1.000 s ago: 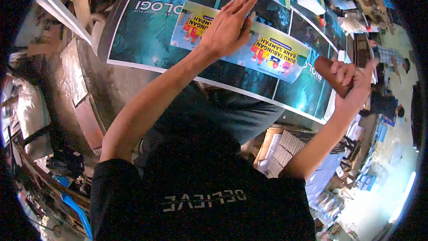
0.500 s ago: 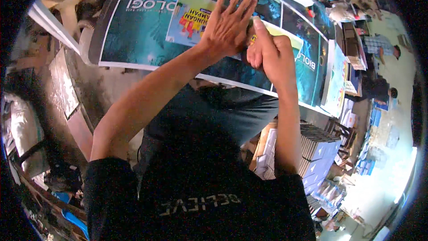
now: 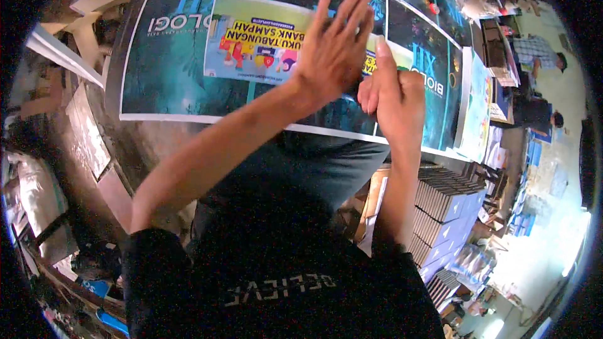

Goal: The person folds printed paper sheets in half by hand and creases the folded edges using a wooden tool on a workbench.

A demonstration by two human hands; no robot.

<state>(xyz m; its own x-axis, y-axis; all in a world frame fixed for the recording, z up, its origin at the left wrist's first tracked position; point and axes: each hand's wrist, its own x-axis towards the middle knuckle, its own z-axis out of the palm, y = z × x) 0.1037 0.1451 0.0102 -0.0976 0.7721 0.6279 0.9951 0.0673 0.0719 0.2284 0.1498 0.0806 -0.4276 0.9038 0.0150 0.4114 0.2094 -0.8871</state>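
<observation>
Printed sheet (image 3: 254,44) under the spread left hand (image 3: 330,59)
Right hand (image 3: 394,94) curled just beside; cannot tell if it grips anything

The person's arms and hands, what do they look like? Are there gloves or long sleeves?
No gloves show: the left hand and right hand are bare, each with ordinary fingers and a thumb. I see no watch or bracelet. Both forearms are bare too, below short black sleeves of a black shirt with pale lettering.

My bare left hand (image 3: 333,56) stretches flat, fingers slightly parted; my bare right hand (image 3: 397,97) curls in, thumb extended.
</observation>
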